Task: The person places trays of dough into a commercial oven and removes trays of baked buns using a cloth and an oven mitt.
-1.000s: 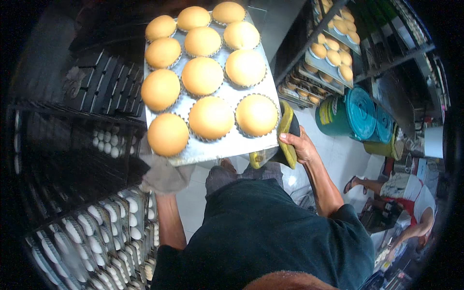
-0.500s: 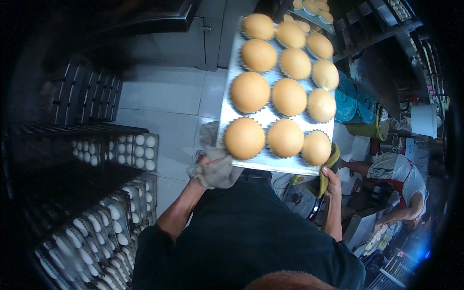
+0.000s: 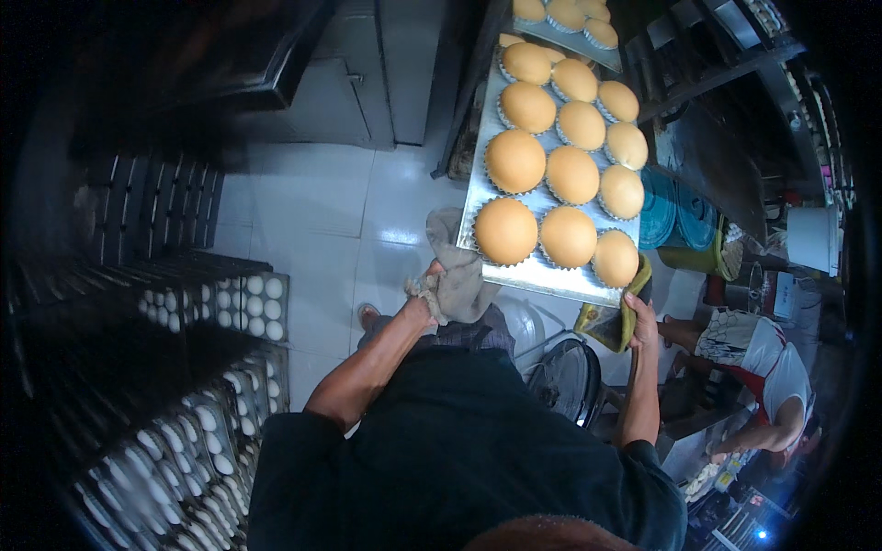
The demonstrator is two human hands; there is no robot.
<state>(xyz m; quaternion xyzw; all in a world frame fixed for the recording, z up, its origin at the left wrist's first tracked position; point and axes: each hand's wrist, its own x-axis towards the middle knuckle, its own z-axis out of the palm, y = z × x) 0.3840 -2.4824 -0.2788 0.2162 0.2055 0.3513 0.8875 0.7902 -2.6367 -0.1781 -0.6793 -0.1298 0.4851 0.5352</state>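
A shiny metal tray (image 3: 551,283) is held out in front of me, bearing rows of round golden-brown buns (image 3: 571,174) in fluted cups. My left hand (image 3: 429,292) is closed on a grey cloth (image 3: 462,283), which lies against the tray's near left corner. At the near right corner my right hand (image 3: 642,321) grips the tray through a yellow-green cloth (image 3: 608,323). The tray's far end lies close to a dark rack (image 3: 469,101). Beyond it, another tray (image 3: 599,53) bears similar buns.
Racks on the left hold trays of pale round pieces (image 3: 253,303) and more pale pieces (image 3: 197,441). Teal drums (image 3: 680,211) and a white bucket (image 3: 813,237) stand at right. A co-worker (image 3: 767,358) bends over at lower right. Near my legs is a round black object (image 3: 562,376).
The tray has moved away from me and to the right, its far end now nearer the rack with the other tray. Both my hands have gone along with it, still on the cloths.
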